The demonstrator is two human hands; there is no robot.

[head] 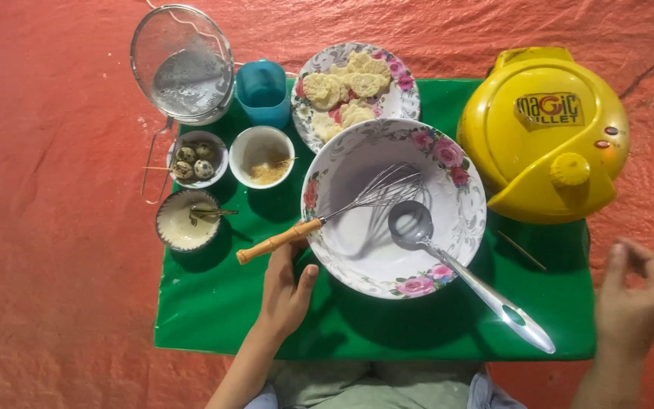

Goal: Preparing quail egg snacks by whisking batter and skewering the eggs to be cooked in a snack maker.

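I am resting my left hand [285,291], grip loose and holding nothing, beside the wooden-handled wire whisk [327,220], which is leaning in the large floral white bowl [448,174] within easy reach. My right hand [637,299] is hovering empty, fingers half curled, off the green desk [213,318].

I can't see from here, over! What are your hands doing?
Left hand open, touching whisk handle. Right hand empty, off the table. Whisk and ladle resting in floral bowl.

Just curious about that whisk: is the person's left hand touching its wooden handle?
Cannot tell. In the head view the left hand sits right under the whisk handle; fingertips meet its edge, but no clear contact or gap shows.
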